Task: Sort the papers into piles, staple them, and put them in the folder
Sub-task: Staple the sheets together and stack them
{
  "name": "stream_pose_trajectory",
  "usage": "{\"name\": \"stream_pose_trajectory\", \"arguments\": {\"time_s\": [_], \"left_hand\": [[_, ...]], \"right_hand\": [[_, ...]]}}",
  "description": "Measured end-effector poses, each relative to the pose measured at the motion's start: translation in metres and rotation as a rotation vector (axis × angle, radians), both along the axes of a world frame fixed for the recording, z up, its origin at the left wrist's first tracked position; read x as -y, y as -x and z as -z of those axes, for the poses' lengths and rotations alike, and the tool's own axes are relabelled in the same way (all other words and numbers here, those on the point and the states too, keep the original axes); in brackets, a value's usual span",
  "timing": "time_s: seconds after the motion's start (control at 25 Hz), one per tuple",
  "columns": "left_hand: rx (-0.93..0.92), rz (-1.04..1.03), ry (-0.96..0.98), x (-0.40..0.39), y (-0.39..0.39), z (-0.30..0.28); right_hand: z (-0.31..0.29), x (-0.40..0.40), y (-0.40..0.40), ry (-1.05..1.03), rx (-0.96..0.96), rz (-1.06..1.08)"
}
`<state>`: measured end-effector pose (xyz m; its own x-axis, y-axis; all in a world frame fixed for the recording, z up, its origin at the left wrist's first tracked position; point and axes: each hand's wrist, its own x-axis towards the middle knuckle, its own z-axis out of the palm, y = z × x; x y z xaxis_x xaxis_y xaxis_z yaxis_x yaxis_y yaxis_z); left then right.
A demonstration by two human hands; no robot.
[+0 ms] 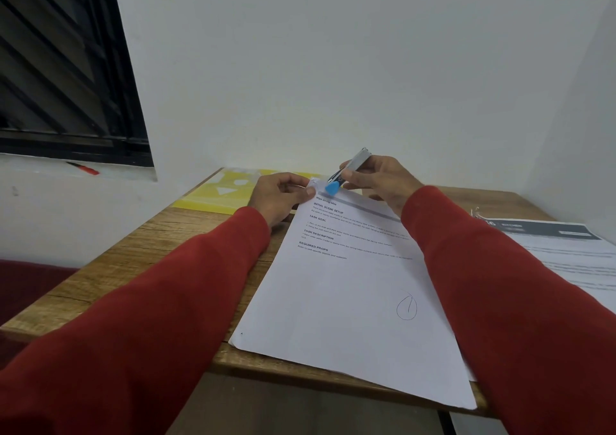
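A stack of white printed papers [336, 298] lies slanted across the wooden table [133, 254], its near edge hanging over the table front. My left hand [283, 197] pinches the stack's far left corner between thumb and fingers. My right hand [380, 181] grips a small silver stapler [350, 167] with a blue tip, held tilted with its blue end at that same corner. A yellow folder [220, 191] with pale shapes on it lies flat at the table's far left, just beyond my left hand.
A second pile of printed papers [566, 254] with a dark header lies at the right of the table. White walls close in at the back and right. A dark window is at the upper left, with a red pen [83, 168] on its sill.
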<state>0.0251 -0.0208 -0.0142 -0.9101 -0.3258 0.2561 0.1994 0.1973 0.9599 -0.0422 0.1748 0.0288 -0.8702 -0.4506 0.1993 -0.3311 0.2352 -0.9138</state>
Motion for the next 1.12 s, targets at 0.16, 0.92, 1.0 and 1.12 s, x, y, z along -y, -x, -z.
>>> {"name": "stream_pose_trajectory", "arguments": {"time_s": [0.16,0.92,1.0,1.12], "left_hand": [[0.004,0.012,-0.008,-0.002,-0.002,-0.002],[-0.032,0.003,0.067,-0.002,0.002,0.002],[-0.044,0.018,0.041,-0.002,0.002,0.002],[-0.038,0.042,-0.020,-0.004,0.001,0.000]], "right_hand": [[0.002,0.003,0.001,0.008,-0.021,-0.045],[0.013,0.012,0.015,0.073,-0.036,-0.048],[0.012,0.016,0.013,0.068,-0.069,0.010],[0.010,0.021,0.013,0.076,-0.121,0.121]]}}
